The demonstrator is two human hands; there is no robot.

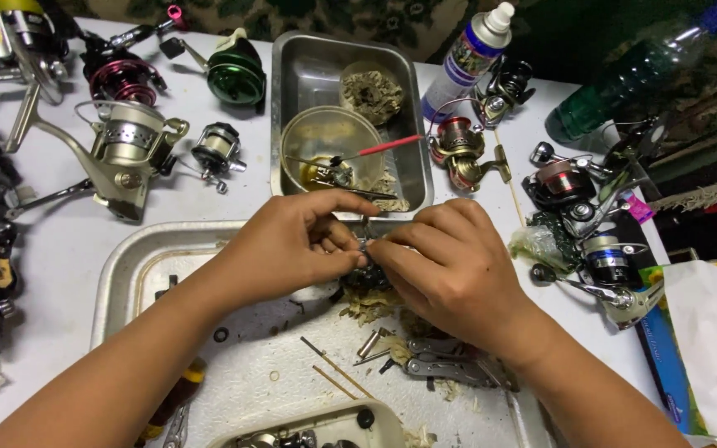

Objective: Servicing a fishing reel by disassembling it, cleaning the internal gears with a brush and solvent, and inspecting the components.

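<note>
both hands (375, 253) pinch the dark reel part (364, 267) between fingertips.

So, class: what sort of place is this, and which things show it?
Probably a fishing-reel repair bench: spinning reels crowd the table, both hands grip a small dark part over a metal tray, beside pliers.

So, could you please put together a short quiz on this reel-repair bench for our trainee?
1. True or false: both hands, left hand and right hand, meet on one small dark part.
2. Where does the red-handled tool rest?
A. in the clear bowl
B. on the pliers
C. on the tissue box
3. Fill in: the bowl sits inside a steel ____.

Key: 1 true; 2 A; 3 pan.
</note>
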